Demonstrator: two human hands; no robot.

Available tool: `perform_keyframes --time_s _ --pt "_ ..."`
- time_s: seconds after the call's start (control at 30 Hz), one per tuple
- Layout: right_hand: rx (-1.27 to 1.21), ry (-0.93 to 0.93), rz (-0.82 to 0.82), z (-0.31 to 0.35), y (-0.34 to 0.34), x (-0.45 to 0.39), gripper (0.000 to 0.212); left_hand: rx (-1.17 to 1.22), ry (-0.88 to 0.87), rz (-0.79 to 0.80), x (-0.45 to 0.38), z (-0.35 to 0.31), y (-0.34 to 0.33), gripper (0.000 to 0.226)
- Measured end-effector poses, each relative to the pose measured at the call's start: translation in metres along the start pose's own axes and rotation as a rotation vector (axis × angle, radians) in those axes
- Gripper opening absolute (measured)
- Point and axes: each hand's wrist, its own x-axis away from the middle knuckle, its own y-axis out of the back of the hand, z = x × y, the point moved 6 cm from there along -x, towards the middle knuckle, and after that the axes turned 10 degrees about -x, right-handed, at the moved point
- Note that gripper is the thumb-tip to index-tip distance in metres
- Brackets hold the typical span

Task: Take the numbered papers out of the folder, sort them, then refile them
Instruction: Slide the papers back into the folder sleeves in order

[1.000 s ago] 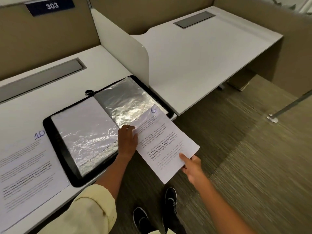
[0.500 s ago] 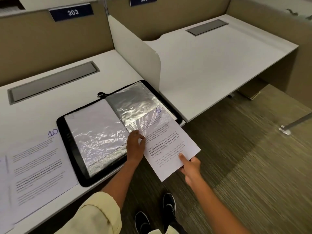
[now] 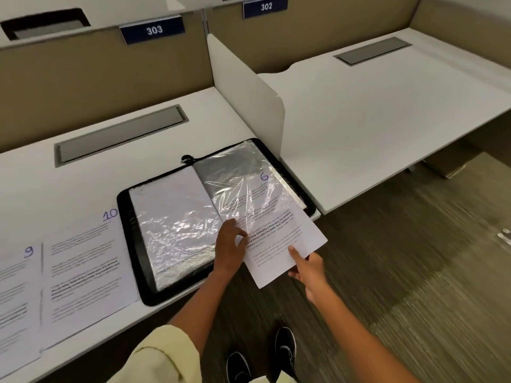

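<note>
A black folder (image 3: 123, 233) lies open on the white desk with shiny plastic sleeves on both sides. The paper numbered 6 (image 3: 279, 244) sits partly inside the right sleeve (image 3: 235, 172), its top half under the plastic and its lower half sticking out past the desk edge. My left hand (image 3: 229, 244) pinches the lower edge of that sleeve where the paper goes in. My right hand (image 3: 307, 269) pinches the paper's lower corner, thumb on top. The left sleeve (image 3: 171, 217) holds a white sheet.
Paper 10 (image 3: 85, 266) and paper 9 (image 3: 16, 294) lie flat on the desk left of the folder. A white divider panel (image 3: 249, 100) stands just behind the folder's right side. A second desk (image 3: 387, 120) lies beyond it, and carpet floor is below.
Paper 6 has slid further up into the right sleeve, pushed by my right hand. My left hand has stayed at the sleeve's edge. The view has shifted, so paper 9 shows.
</note>
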Motion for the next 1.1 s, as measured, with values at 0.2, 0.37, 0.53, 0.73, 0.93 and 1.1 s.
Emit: perform_keyframes --time_s 0.2,0.37,0.53,0.73,0.93,1.1 --pt "0.162 -0.006 0.078 -0.011 0.007 -0.004 0.018 0.039 -0.018 -0.035 0.001 -0.006 -0.003 0.009" --pt "0.113 0.007 0.098 -0.006 -0.015 -0.019 0.02 0.005 -0.014 -0.04 0.002 -0.013 -0.001 0.016" --pt "0.025 -0.015 0.134 0.003 -0.047 -0.037 0.014 -0.034 -0.01 -0.07 0.004 -0.019 0.005 0.014" --pt "0.124 0.005 0.117 0.003 -0.051 -0.043 0.006 -0.069 -0.038 -0.111 0.006 -0.018 0.009 0.008" --pt "0.257 0.056 0.078 0.01 -0.052 -0.051 0.008 -0.065 0.046 -0.067 0.006 -0.014 0.002 0.009" --pt "0.278 0.11 0.079 0.025 -0.071 -0.057 0.01 -0.033 0.059 -0.08 0.007 -0.012 0.0 0.012"
